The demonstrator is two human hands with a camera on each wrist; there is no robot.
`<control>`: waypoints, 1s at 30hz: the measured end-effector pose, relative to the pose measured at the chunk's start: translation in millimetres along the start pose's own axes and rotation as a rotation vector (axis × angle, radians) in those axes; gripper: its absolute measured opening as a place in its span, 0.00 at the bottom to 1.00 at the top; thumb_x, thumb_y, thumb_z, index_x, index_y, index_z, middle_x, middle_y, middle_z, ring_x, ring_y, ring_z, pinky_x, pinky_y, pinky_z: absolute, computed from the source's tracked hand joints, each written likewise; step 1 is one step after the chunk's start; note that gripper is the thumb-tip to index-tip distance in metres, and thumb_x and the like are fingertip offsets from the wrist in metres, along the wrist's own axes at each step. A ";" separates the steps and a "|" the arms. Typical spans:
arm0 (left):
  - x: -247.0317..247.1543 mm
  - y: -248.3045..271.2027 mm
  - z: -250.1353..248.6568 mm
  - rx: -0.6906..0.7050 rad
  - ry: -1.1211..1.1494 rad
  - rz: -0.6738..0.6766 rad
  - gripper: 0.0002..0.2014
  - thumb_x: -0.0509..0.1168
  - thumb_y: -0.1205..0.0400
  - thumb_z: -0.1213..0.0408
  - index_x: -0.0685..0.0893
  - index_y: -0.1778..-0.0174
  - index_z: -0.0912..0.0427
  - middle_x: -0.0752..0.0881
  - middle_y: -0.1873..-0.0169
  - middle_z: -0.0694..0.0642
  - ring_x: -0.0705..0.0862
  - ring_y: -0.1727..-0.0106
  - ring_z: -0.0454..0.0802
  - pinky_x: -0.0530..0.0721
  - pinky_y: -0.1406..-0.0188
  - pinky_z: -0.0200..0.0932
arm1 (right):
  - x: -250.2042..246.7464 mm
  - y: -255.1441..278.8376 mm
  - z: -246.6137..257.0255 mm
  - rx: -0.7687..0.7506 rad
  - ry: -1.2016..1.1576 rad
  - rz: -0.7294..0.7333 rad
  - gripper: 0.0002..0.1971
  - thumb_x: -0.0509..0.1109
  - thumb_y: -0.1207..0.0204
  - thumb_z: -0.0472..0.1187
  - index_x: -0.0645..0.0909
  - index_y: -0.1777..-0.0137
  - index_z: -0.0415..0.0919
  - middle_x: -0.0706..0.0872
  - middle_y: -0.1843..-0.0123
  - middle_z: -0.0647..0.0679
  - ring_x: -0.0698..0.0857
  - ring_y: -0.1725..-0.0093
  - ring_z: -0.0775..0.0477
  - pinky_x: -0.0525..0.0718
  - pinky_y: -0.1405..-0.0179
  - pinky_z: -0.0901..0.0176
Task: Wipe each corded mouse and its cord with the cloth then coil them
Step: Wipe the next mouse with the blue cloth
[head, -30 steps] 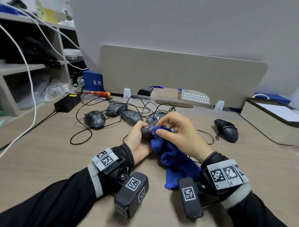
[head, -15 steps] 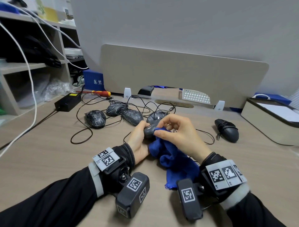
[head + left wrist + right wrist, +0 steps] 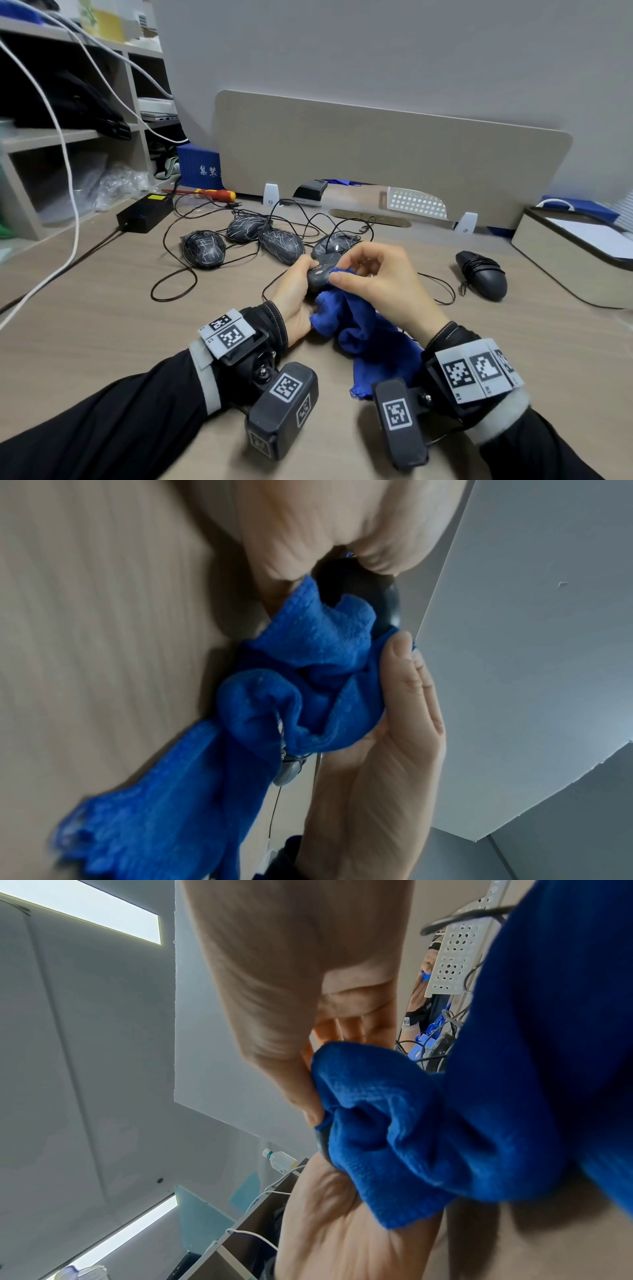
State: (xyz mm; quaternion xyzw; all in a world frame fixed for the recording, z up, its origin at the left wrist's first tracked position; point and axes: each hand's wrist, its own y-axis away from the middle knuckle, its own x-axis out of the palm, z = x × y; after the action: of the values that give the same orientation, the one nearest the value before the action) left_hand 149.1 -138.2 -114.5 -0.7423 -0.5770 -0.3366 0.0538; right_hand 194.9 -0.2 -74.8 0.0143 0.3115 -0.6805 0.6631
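Head view: smooth dark-grey plastic corded mouse [image 3: 319,274], held above desk centre in left hand [image 3: 295,301] w/ fingers curled round it, right hand [image 3: 378,284] pinching crumpled blue microfibre cloth [image 3: 370,337] on its shell — body-wipe step; next prob. cord wipe, then coiling.

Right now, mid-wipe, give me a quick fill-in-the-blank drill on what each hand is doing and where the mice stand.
1. The left hand grips a dark ____, lifted off the desk.
2. The right hand pinches a cloth whose colour is ____.
3. The black mouse at the right already has its cord ____ around it.
4. The screwdriver with the red and yellow handle lies beside the black ____ at the left.

Missing words: mouse; blue; coiled; power adapter
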 end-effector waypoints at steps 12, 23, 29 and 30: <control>0.6 0.0 -0.6 0.056 0.025 0.037 0.15 0.55 0.17 0.61 0.84 0.57 0.66 0.88 0.70 0.61 0.87 0.75 0.53 0.84 0.78 0.37 | -3.0 -0.4 -2.8 0.010 0.065 -0.046 0.07 0.81 0.30 0.35 0.85 0.63 0.44 0.88 0.63 0.41 0.76 0.71 0.56 0.76 0.69 0.65; 8.1 7.9 -1.5 0.085 0.075 0.019 0.17 0.57 0.20 0.64 0.82 0.39 0.65 0.87 0.47 0.68 0.87 0.50 0.60 0.88 0.47 0.52 | -8.9 -1.5 -3.2 0.044 -0.056 -0.196 0.07 0.80 0.28 0.32 0.86 0.62 0.41 0.85 0.69 0.55 0.78 0.71 0.58 0.77 0.69 0.68; 8.0 10.8 -4.2 0.108 0.088 0.039 0.13 0.60 0.21 0.61 0.84 0.45 0.62 0.88 0.53 0.62 0.87 0.59 0.56 0.87 0.55 0.46 | -7.4 1.0 3.9 -0.001 -0.093 -0.127 0.11 0.77 0.26 0.29 0.89 0.60 0.48 0.89 0.59 0.50 0.82 0.65 0.59 0.80 0.62 0.68; 7.0 11.4 -4.4 0.108 0.076 0.036 0.14 0.61 0.23 0.59 0.83 0.45 0.61 0.86 0.50 0.63 0.86 0.55 0.58 0.86 0.47 0.49 | -6.7 2.1 4.2 -0.018 -0.064 -0.068 0.12 0.78 0.27 0.29 0.90 0.59 0.48 0.89 0.57 0.48 0.81 0.64 0.59 0.80 0.60 0.67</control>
State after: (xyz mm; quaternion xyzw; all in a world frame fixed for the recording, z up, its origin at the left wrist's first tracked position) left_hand 158.1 -138.2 -103.6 -0.7352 -0.5785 -0.3316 0.1217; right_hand 199.3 4.2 -69.3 -0.0240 0.2964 -0.6999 0.6494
